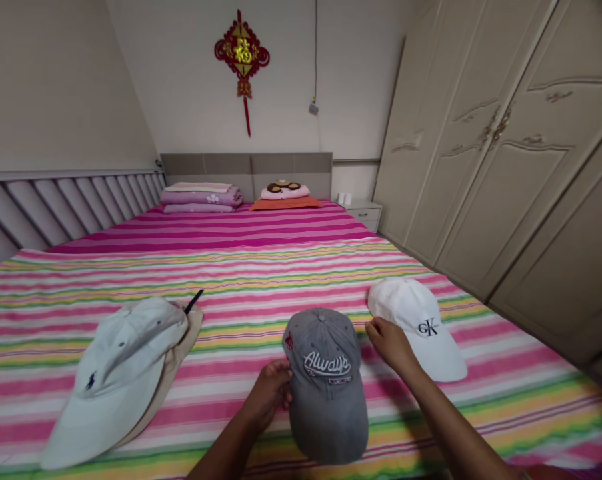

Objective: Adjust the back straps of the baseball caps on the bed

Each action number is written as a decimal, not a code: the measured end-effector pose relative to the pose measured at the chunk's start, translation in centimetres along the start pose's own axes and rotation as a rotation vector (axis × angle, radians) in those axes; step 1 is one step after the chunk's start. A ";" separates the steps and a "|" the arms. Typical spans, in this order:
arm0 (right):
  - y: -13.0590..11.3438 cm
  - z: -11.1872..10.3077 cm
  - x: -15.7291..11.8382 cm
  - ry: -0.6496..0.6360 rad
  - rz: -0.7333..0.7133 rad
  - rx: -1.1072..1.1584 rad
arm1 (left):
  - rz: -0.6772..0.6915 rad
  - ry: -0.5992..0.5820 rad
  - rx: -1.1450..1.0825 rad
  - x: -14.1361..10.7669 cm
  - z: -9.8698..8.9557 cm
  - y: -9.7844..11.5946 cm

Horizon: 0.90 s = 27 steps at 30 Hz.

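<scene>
A grey baseball cap (325, 380) with white "Always" lettering faces me on the bed, its brim toward me. My left hand (272, 390) is closed on the cap's left edge. Just right of the grey cap, apart from it, my right hand (388, 340) has its fingers curled together. It overlaps the lower left side of a white cap (405, 307) marked "CK"; whether it grips that cap is hidden. On the left lies a pale cap (115, 367) with a small dark logo, resting over a beige cap (173, 373). A black strap (194, 301) sticks out behind them.
The bed (261, 270) has a striped cover. Folded purple bedding (201, 199) and a pink pillow (285, 193) sit by the headboard (291, 170). A slatted rail (75, 203) runs along the left. At right stand a nightstand (368, 215) and a tall wardrobe (505, 180).
</scene>
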State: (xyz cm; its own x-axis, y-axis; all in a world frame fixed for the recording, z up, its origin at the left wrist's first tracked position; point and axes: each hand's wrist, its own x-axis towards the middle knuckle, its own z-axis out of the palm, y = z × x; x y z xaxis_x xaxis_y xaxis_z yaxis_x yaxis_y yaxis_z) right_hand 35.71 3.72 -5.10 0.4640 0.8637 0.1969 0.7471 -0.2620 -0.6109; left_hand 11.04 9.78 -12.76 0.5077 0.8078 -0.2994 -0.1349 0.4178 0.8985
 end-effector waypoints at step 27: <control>3.8 4.0 -4.7 -0.212 0.370 0.545 | 0.452 0.389 0.705 1.5 1.1 6.9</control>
State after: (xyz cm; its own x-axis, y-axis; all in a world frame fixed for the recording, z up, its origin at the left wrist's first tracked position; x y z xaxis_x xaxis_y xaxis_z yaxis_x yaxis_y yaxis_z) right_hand 34.52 0.40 -11.41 0.4979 0.8391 -0.2191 0.1858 -0.3500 -0.9181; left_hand 11.83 13.38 -6.68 0.1943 0.9685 0.1557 0.3637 -0.2186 0.9055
